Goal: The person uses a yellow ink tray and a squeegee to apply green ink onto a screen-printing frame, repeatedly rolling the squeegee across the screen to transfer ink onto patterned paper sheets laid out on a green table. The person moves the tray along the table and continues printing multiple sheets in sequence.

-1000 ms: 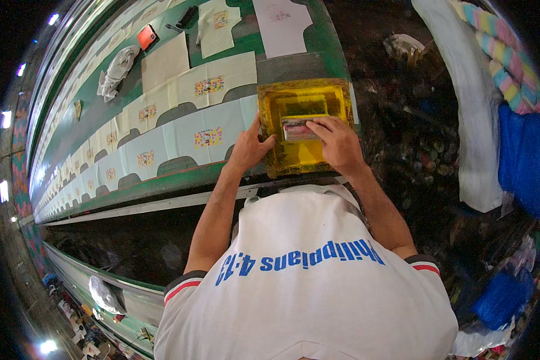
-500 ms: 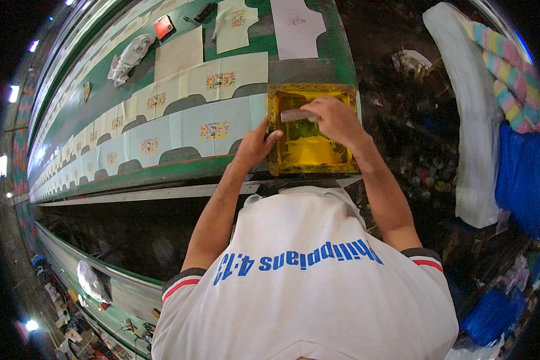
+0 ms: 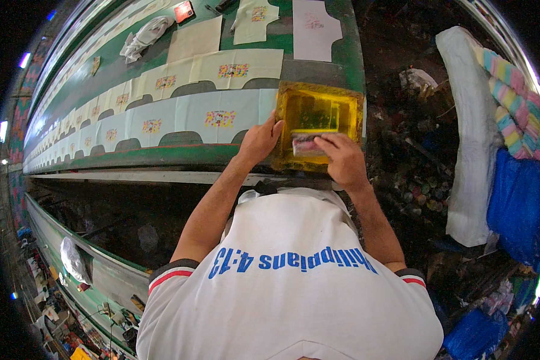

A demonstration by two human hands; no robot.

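Observation:
A yellow screen printing frame (image 3: pixel 285 159) lies on the green table at its right end, over the end of the row of pale cut fabric pieces (image 3: pixel 189 102). At the frame's left edge, my left hand (image 3: pixel 260 143) grips the rim with its fingers. My right hand (image 3: pixel 345 157) is closed around a squeegee (image 3: pixel 306 144), its blade resting low on the mesh, near the frame's near side. The upper mesh looks greenish yellow and see-through. What lies under the frame is mostly hidden.
Rows of fabric pieces with colourful prints run left along the green table (image 3: pixel 186 155). A crumpled white cloth (image 3: pixel 147 37), a red phone-like object (image 3: pixel 184 11) and a white printed piece (image 3: pixel 313 30) lie farther back. At right are a long white roll (image 3: pixel 469 144) and blue bundles (image 3: pixel 516 210).
My right hand has drawn the squeegee from the far part of the mesh toward me. My left hand stays at the frame's left edge. The view has shifted slightly.

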